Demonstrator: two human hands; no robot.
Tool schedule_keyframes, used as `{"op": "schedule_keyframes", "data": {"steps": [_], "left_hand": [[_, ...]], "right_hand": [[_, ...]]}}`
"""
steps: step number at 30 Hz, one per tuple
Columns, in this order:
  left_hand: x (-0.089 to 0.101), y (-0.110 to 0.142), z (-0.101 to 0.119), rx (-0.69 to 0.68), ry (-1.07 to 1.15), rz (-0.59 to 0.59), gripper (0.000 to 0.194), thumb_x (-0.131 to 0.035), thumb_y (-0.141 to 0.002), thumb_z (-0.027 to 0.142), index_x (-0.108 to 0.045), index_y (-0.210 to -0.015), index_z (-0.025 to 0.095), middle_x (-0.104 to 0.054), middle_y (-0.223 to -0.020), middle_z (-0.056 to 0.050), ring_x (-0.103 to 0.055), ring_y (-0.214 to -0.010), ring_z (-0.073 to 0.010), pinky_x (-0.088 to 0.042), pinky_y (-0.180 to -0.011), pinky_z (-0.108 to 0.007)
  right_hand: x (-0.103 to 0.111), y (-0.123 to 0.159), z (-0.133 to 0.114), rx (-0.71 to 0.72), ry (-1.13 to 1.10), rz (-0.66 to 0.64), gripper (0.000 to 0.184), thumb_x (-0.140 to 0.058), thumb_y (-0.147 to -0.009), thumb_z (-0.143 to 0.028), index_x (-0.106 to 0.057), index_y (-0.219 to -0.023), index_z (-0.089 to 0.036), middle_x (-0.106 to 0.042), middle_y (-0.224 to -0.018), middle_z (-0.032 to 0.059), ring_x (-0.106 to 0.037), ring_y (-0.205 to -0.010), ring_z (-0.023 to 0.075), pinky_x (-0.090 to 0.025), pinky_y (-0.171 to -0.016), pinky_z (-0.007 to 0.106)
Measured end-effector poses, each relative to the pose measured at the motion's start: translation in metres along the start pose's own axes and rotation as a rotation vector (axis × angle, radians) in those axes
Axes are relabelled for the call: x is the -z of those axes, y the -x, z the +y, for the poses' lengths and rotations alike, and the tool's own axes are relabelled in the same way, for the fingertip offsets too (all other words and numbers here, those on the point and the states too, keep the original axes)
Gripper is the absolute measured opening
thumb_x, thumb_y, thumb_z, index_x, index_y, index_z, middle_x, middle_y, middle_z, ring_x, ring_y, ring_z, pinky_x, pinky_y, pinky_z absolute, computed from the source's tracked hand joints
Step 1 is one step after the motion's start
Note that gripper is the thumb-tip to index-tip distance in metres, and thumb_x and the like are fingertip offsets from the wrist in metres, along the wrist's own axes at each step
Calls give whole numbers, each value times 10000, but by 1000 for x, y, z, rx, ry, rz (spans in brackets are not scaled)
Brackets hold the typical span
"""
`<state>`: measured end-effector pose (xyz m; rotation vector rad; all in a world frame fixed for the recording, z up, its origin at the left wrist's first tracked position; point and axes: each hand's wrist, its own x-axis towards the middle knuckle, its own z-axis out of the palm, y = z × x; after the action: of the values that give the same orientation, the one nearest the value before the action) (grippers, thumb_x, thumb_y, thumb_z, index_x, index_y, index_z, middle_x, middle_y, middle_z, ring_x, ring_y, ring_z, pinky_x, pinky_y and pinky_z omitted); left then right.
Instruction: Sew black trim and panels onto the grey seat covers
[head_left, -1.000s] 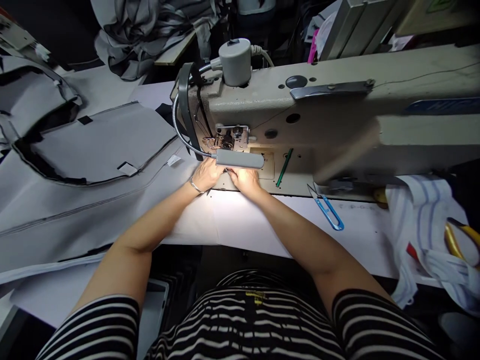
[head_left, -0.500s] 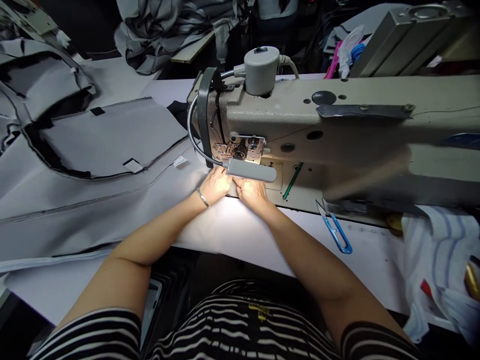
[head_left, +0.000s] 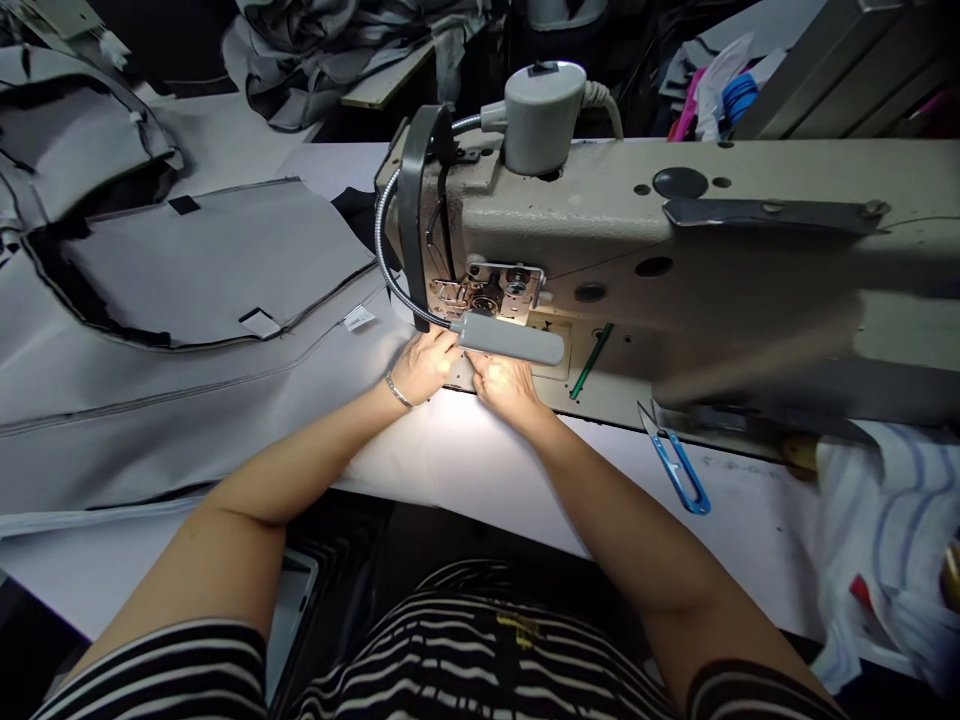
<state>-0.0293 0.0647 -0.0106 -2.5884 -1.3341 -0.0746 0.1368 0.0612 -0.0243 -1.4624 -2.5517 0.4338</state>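
The sewing machine (head_left: 525, 215) stands before me, its lamp (head_left: 514, 338) lighting the area under the needle. My left hand (head_left: 424, 367), with a bracelet at the wrist, is closed at the edge of the large grey fabric piece (head_left: 300, 430), left of the presser area. Close to its right, my right hand (head_left: 506, 385) rests on the machine bed with fingers curled and the index finger pointing left. The lamp head hides some of the fingertips, so what the right hand pinches cannot be made out. A white tag (head_left: 358, 318) lies on the fabric.
Blue thread snips (head_left: 679, 470) lie right of my right forearm. A green stick (head_left: 591, 362) rests on the machine bed. A striped cloth (head_left: 885, 520) is at the far right. Piled grey fabric (head_left: 300, 60) sits at the back left.
My left hand has shifted slightly left, widening the gap between the hands. My right hand stays nearly in place. The camera view has turned a little.
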Motion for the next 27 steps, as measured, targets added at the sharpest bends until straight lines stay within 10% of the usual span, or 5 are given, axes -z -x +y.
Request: {"op": "schedule_keyframes", "data": {"steps": [19,27], "left_hand": [[-1,-5,-4,13,-6,-105,293,-354,-887,122,-642,-937,106,-641,-916,-117,-595,-851,-238,-472,-702,-337],[-1,2,-11,-154,70,207,278,-403,-880,111,-657,-977,165,-643,-872,-78,-593,-827,-200,-514,-733,-295]], "right_hand": [[-4,-2,-2,1,3,8,437,-388,-837,-133,-553,-1241,-115,-652,-1026,152,-561,-968,243,-393,-878,351],[-2,2,2,17,9,56,422,-407,-817,-152,-609,-1187,-147,-658,-1065,128,-578,-993,238,-426,-892,352]]}}
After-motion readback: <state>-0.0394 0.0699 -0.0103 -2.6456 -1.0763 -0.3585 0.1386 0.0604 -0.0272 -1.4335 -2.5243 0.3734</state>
